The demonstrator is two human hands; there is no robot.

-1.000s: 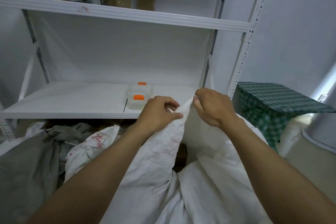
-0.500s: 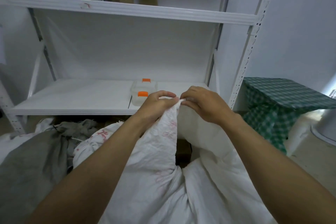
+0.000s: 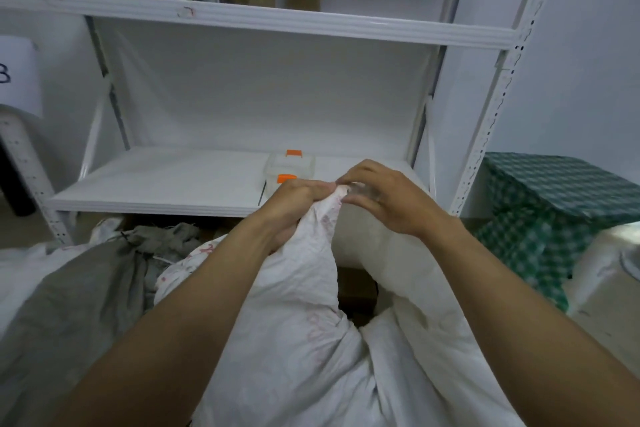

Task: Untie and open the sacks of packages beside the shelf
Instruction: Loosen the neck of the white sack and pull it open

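The white woven plastic sack (image 3: 294,340), faintly printed in red, stands right in front of me between my forearms. Its gathered neck (image 3: 327,218) rises up and away from me, long axis close to upright, and ends just in front of the lower board of the white metal shelf (image 3: 156,206). My left hand (image 3: 287,208) is wrapped round that neck just under the tip, fingers curled tight on the cloth. My right hand (image 3: 388,201) meets the tip from the right at the same height, its fingertips (image 3: 341,181) bent in toward it. They are blurred, so I cannot tell whether they pinch anything, and no tie shows plainly. I judge the loosening falls to my right hand, pulling rightward against the left's anchor. A grey sack (image 3: 86,288) slumps to the left, and a clear plastic box with orange latches (image 3: 291,165) sits on the shelf behind my hands.
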